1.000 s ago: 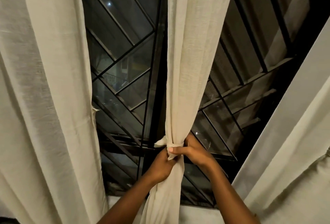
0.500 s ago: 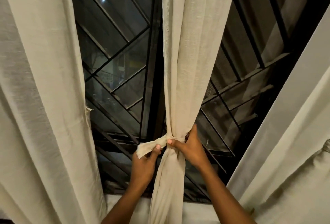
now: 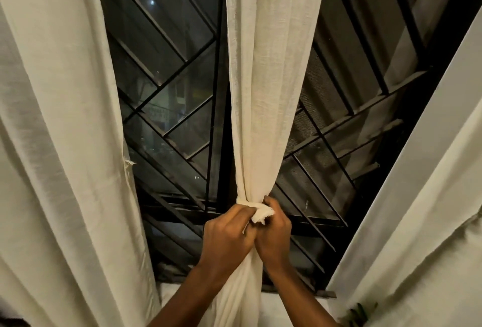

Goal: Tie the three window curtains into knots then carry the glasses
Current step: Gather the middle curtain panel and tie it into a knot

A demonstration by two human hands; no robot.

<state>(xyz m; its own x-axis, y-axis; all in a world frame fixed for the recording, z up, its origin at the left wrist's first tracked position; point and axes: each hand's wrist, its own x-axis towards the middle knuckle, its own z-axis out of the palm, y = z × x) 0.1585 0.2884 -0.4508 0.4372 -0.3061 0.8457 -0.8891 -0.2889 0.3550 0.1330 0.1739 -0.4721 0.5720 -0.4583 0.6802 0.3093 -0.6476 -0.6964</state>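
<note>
A cream middle curtain point(image 3: 268, 86) hangs in front of a dark barred window and is gathered into a narrow waist by a strip of the same cloth point(image 3: 257, 210). My left hand point(image 3: 227, 238) and my right hand point(image 3: 273, 232) meet at that waist, knuckles together. Both pinch the frayed end of the strip between them. A left curtain point(image 3: 60, 144) and a right curtain point(image 3: 427, 196) hang loose on either side. No glasses are in view.
Black diagonal window bars point(image 3: 182, 118) and glass lie behind the curtains. A white sill point(image 3: 294, 300) runs along the bottom of the window. Some green leaves point(image 3: 361, 313) poke up at the lower right.
My left hand has brought the strip's loose end from the left across to the front of the gather, where both hands now hold it. The view has shifted slightly.
</note>
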